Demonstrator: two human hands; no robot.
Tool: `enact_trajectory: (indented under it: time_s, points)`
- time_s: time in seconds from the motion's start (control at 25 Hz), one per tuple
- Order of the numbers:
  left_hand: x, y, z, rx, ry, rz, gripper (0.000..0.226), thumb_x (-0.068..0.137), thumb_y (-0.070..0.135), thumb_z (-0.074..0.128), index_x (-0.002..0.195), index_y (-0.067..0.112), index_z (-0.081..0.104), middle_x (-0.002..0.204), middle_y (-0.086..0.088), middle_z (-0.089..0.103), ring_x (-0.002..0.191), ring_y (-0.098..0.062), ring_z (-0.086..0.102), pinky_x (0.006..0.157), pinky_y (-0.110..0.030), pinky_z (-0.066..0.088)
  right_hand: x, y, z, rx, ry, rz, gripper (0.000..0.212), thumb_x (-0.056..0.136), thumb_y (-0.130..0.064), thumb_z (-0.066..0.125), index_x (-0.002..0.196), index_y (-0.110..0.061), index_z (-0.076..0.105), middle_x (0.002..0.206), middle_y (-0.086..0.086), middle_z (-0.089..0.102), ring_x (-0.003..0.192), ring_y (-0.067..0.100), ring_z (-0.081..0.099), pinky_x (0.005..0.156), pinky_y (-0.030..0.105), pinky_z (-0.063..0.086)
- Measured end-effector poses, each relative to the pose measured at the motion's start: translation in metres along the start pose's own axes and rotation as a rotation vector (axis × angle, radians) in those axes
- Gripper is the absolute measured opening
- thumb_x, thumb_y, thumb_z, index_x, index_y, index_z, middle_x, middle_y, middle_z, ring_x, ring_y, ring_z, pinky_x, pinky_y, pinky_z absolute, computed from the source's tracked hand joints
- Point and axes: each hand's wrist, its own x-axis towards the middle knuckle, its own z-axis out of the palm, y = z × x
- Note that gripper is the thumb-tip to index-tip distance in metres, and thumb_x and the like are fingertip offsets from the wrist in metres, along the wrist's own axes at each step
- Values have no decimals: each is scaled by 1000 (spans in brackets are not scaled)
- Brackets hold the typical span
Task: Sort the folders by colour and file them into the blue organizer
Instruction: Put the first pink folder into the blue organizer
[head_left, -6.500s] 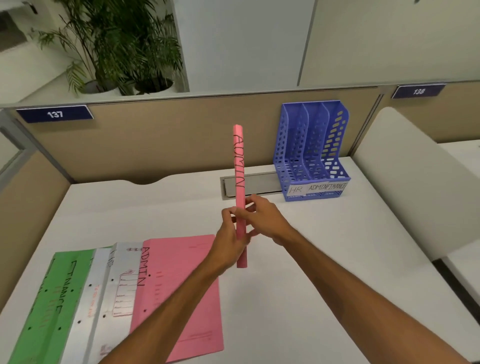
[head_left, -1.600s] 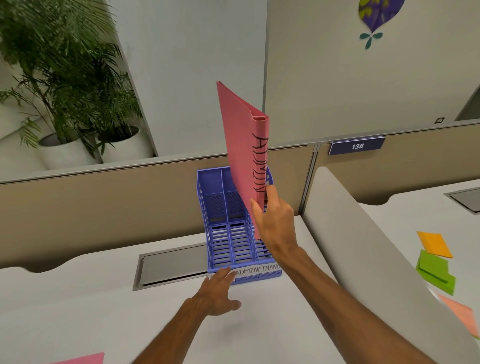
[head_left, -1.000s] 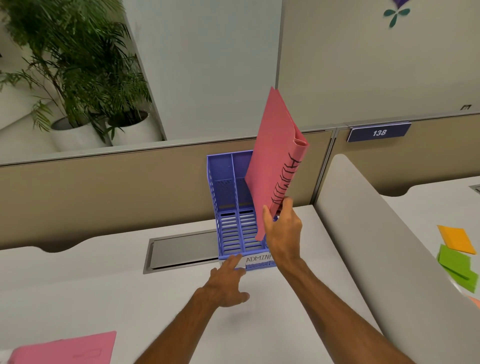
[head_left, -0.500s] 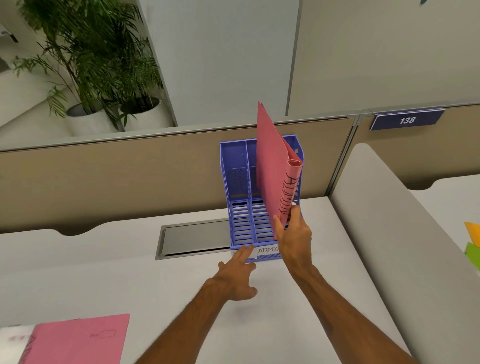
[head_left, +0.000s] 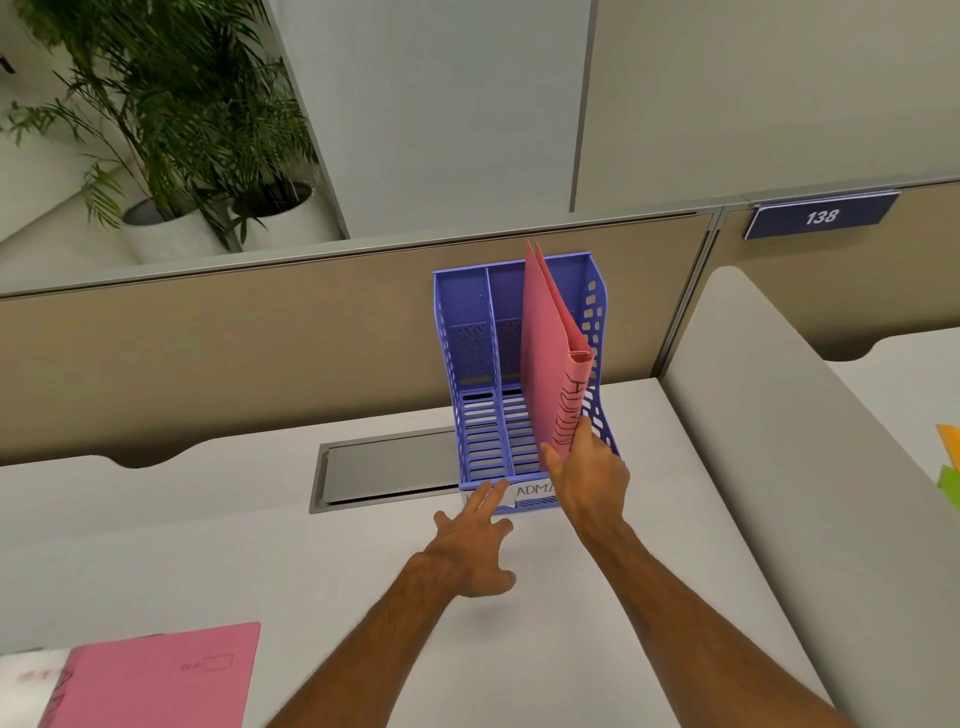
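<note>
A blue three-slot organizer stands against the desk partition, with white labels on its front lip. My right hand grips the lower spine of a pink folder marked in black lettering. The folder stands upright, its lower part inside the organizer between the middle and right slots; which slot it is in I cannot tell. My left hand lies open on the desk, fingertips touching the organizer's front lip. Another pink folder lies flat at the near left, over a white sheet.
A metal cable tray is set into the desk left of the organizer. A grey curved divider closes the right side. Beyond it lie orange and green papers. Potted plants stand behind the partition.
My right hand has lowered the pink folder from high above the organizer down into it. My left hand has stayed at the organizer's front. The view has tilted downward.
</note>
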Motion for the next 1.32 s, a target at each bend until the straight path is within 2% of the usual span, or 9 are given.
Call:
enact_trajectory:
  time_s: [0.28,0.48,0.68,0.96,1.08,1.32]
  points:
    - [-2,3,1,17,-17,-3,73,88,49,60,150,24,33,162,3,-18,150,-26,-15,117,-63,9,2,5,0,-87,-19,-3,70,82,-57,64,137,-18,41,128,5,61,113,27,62,90,44,54]
    - [-5,3,2,17,61,23,73,92,46,56,153,22,24,163,-1,-14,150,-26,-13,120,-57,6,-4,9,-12,-121,-81,-5,73,81,-57,66,136,-18,39,127,4,61,111,26,63,88,42,55]
    - [-24,3,7,-159,220,-21,76,92,44,58,154,25,19,164,2,-1,150,-23,4,121,-48,19,-30,21,-28,-94,-86,-25,55,84,-48,67,125,-19,44,122,3,62,104,22,65,82,37,57]
    - [-92,0,17,-307,449,-127,67,97,40,51,153,24,19,163,0,15,148,-20,17,120,-39,21,-87,18,-51,-64,-249,-239,27,89,-30,66,109,-17,52,118,3,63,101,18,63,84,31,55]
    - [-126,-5,28,-400,505,-194,62,98,40,50,152,23,25,161,0,20,148,-20,20,119,-40,22,-111,6,-48,-25,-316,-292,25,89,-30,68,106,-18,54,113,2,64,95,15,61,82,28,53]
    - [-209,-36,94,-643,577,-308,54,95,33,57,144,19,40,148,2,39,136,-17,40,112,-39,34,-173,-26,-12,-10,-493,-457,21,89,-33,63,106,-20,59,108,-1,65,90,15,61,79,32,51]
